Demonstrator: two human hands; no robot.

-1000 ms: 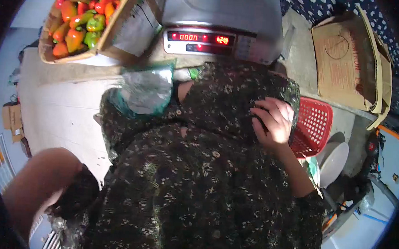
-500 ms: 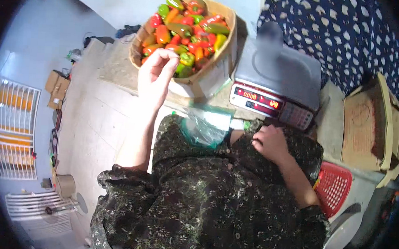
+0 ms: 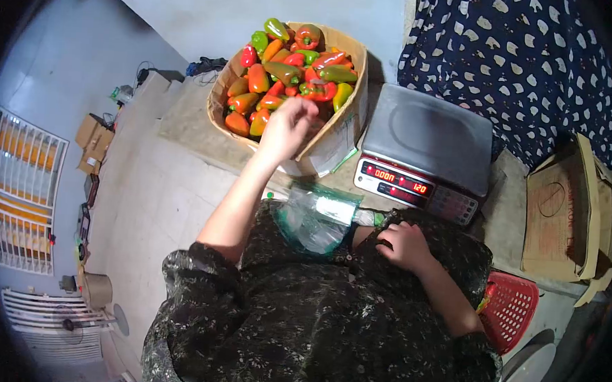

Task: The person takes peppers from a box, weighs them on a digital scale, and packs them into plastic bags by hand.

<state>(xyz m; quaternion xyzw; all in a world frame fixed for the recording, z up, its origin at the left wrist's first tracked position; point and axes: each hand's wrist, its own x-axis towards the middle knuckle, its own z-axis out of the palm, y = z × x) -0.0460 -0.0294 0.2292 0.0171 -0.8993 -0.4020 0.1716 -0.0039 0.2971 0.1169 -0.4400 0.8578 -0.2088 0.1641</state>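
Observation:
My left hand is over the near edge of a box of red, orange and green peppers, its fingers curled in. What it holds, if anything, is hidden by the fingers and blurred. My right hand rests on the dark floral cloth over my lap, fingers loosely bent and a little apart, holding nothing. A clear green-edged plastic bag lies on my lap between my arms. Right of the box stands a digital scale with lit red digits and a bare plate.
A red perforated basket is at the right, with a pale round dish below it. An open cardboard box stands at the far right, by a dark patterned cloth. Small boxes and a fan stand at the left.
My left hand has come up from the lower left to the pepper box, lately moving right along its near edge. The view has shifted left. My right hand stays on my lap.

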